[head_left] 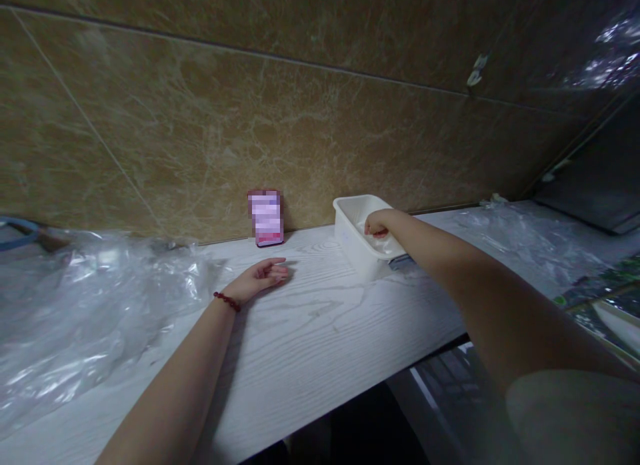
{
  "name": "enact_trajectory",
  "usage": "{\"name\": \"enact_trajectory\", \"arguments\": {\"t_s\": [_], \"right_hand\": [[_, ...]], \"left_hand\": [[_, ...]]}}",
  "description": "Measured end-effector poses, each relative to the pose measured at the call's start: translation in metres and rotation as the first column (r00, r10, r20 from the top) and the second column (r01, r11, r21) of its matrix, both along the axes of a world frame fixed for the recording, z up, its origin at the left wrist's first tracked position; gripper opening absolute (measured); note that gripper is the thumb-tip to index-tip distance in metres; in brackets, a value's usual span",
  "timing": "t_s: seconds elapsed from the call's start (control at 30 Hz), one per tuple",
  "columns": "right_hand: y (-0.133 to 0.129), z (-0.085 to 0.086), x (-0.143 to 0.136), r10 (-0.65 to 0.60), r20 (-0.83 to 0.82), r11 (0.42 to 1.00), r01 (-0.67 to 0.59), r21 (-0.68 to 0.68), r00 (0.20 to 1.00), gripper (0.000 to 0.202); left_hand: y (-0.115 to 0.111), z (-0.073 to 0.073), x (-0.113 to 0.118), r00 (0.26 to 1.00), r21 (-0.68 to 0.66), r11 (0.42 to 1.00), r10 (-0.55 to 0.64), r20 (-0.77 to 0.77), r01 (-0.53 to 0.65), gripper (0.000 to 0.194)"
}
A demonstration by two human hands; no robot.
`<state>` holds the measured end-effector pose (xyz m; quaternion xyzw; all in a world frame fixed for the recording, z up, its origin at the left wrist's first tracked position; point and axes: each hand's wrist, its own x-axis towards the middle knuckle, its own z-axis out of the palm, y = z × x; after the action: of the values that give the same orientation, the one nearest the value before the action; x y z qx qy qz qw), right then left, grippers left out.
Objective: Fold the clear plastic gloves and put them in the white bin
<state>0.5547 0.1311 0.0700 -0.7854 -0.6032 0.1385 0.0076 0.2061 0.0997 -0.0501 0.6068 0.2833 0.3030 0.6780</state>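
Observation:
My right hand (379, 223) reaches down into a white plastic bin (357, 251) that stands near the wall. Its fingers are curled together, and whatever they may hold is hidden. Inside the bin something clear and shiny, perhaps plastic, shows beneath that hand. My left hand (263, 276) rests palm inward above the white wood-grain table (305, 331), its fingers loosely bent and apart, with nothing in them. A phone (269, 218) with a lit, blurred-out screen leans upright against the wall, just beyond the left fingertips.
Crumpled clear plastic bags (100, 298) cover the table's left side. More clear plastic (525, 238) lies at the right. A brown marbled wall (225, 131) rises behind the table. On the far left a blue ring-shaped edge (23, 233) shows. The table's front edge runs below my arms.

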Motion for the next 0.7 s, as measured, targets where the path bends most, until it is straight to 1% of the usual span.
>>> {"name": "enact_trajectory", "arguments": {"t_s": [0.03,0.1,0.2,0.23,0.27,0.3,0.33,0.37,0.4,0.43,0.47,0.5,0.53,0.57,0.6,0.63,0.7], "right_hand": [[-0.002,0.001,0.001,-0.016,0.021,0.999,0.017,-0.041,1.000,0.012],[-0.005,0.004,0.002,-0.029,0.085,0.985,0.042,-0.165,0.996,0.014],[-0.009,0.016,0.004,0.051,0.229,0.953,0.021,-0.301,0.972,0.018],[-0.011,0.023,0.004,0.070,0.284,0.951,0.023,-0.310,0.956,0.019],[-0.013,0.032,0.004,0.070,0.337,0.960,0.029,-0.279,0.939,0.018],[-0.015,0.043,0.004,0.051,0.381,0.976,0.035,-0.217,0.923,0.016],[-0.018,0.054,0.002,0.019,0.402,0.992,0.032,-0.119,0.915,0.014],[-0.023,0.066,0.000,-0.012,0.398,1.000,0.008,0.012,0.917,0.009],[-0.029,0.077,-0.005,-0.025,0.356,0.989,-0.029,0.148,0.934,0.007],[-0.037,0.086,-0.011,-0.044,0.290,0.961,-0.039,0.275,0.956,0.009],[-0.046,0.092,-0.019,-0.027,0.215,0.911,-0.065,0.407,0.976,0.012],[-0.056,0.095,-0.029,0.014,0.145,0.840,-0.090,0.535,0.989,0.016],[-0.066,0.095,-0.041,0.069,0.081,0.767,-0.104,0.633,0.994,0.019],[-0.075,0.090,-0.055,0.136,0.022,0.690,-0.111,0.715,0.990,0.021],[-0.083,0.083,-0.069,0.198,-0.041,0.646,-0.098,0.757,0.979,0.022],[-0.089,0.073,-0.083,0.247,-0.105,0.630,-0.077,0.772,0.963,0.022],[-0.094,0.046,-0.110,0.325,-0.220,0.638,-0.041,0.769,0.920,0.022]], "left_hand": [[0.000,0.000,0.000,1.000,-0.001,1.000,0.002,-0.001,-0.002,0.048],[0.000,0.000,0.000,1.000,0.002,1.000,0.005,-0.009,-0.005,0.048],[-0.001,0.001,0.000,1.000,0.011,1.000,0.006,-0.015,-0.006,0.048],[-0.001,0.001,0.000,1.000,0.017,1.000,0.005,-0.013,-0.005,0.048],[-0.001,0.000,0.000,1.000,0.023,1.000,0.004,-0.010,-0.003,0.048],[-0.001,0.000,0.000,1.000,0.030,1.000,0.003,-0.006,-0.003,0.048],[-0.002,0.000,0.000,1.000,0.040,0.999,0.006,-0.004,-0.005,0.048],[-0.003,0.000,0.001,1.000,0.054,0.998,0.010,-0.008,-0.009,0.048],[-0.004,0.000,0.003,1.000,0.072,0.997,0.016,-0.022,-0.014,0.047],[-0.005,0.001,0.004,0.999,0.094,0.995,0.025,-0.045,-0.021,0.047],[-0.006,0.002,0.006,0.996,0.120,0.992,0.042,-0.077,-0.032,0.046],[-0.008,0.005,0.009,0.992,0.150,0.988,0.062,-0.112,-0.044,0.045],[-0.010,0.009,0.011,0.985,0.182,0.982,0.082,-0.153,-0.053,0.044],[-0.013,0.013,0.013,0.975,0.213,0.975,0.103,-0.196,-0.060,0.044],[-0.015,0.019,0.014,0.963,0.248,0.967,0.124,-0.240,-0.063,0.044],[-0.019,0.025,0.014,0.947,0.285,0.957,0.142,-0.289,-0.057,0.044],[-0.026,0.039,0.010,0.903,0.395,0.918,0.192,-0.385,-0.027,0.042]]}}
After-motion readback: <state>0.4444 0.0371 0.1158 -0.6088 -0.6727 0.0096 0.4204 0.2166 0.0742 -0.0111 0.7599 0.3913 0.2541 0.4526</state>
